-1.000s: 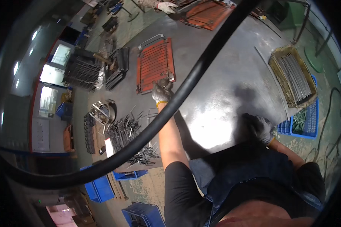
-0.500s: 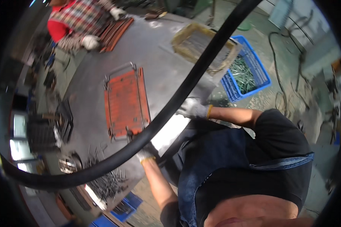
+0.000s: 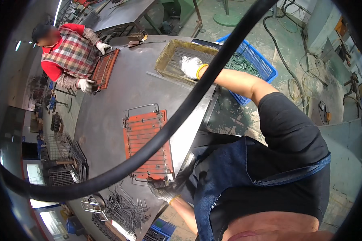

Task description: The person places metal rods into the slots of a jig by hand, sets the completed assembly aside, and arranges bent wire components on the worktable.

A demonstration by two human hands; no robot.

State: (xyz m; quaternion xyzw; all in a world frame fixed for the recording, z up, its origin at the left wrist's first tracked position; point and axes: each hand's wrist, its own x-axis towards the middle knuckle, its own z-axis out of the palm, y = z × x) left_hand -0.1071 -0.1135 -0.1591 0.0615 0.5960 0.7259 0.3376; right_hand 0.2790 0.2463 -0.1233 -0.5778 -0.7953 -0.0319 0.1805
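Observation:
An orange slotted plate (image 3: pixel 149 168) lies on the grey metal table, with a bent-wire frame (image 3: pixel 141 107) on it and thin rods across it. At its near corner is my left hand (image 3: pixel 163 192) in a greyish glove, fingertips against the plate's edge; shadow hides how they are bent. My right arm reaches far out to the right. My gloved right hand (image 3: pixel 191 67) is over a yellowish, worn tray (image 3: pixel 163 60) of long thin metal rods, its fingers curled down. Whatever they hold is hidden. A black hose (image 3: pixel 161 138) crosses in front and covers part of the plate.
Across the table, a co-worker (image 3: pixel 74 56) in white gloves handles a similar orange plate (image 3: pixel 105 70). A blue crate (image 3: pixel 265 66) of green-tinted pieces stands beyond the tray. Loose rods (image 3: pixel 126 211) pile at the near left, by stacked wire racks (image 3: pixel 78 162).
My right hand has moved from the table's near edge out to the tray. The left hand stays by the plate's near end. The view has shifted and is sharper.

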